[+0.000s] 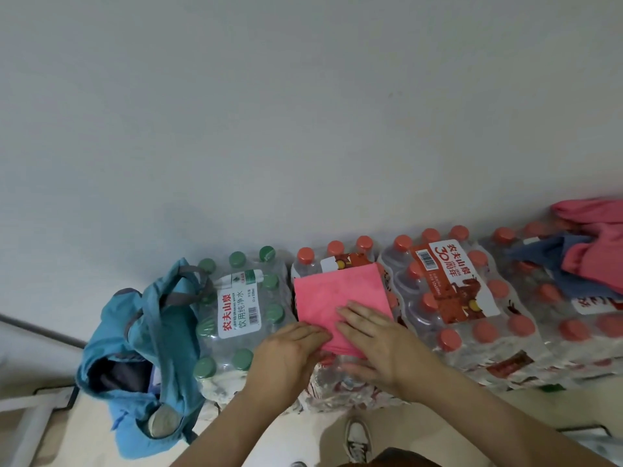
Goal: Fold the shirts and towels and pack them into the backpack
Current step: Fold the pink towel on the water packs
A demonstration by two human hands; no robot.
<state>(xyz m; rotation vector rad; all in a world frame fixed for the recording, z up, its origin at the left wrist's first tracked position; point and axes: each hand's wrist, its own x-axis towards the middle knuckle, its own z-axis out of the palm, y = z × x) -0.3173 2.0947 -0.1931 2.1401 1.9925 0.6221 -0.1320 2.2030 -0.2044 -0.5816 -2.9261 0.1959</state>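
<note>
Head view: left hand (286,352) and right hand (374,335) lay flat on a folded pink towel (337,294) atop packed water bottles

Shrink-wrapped packs stood in a row against a pale wall (303,112): a green-capped pack (236,318) at left, red-capped packs (455,298) to its right, with a heap of pink and blue cloth (593,257) on the far-right one. The blue backpack (135,332) slumped on the floor (263,433) just beside the green-capped pack, its mouth gaping. Both hands were spread, fingers straight: the right pressed the towel's near part, the left touched its near-left edge. The towel rested on a red-capped pack, reaching away from both hands toward the wall
</note>
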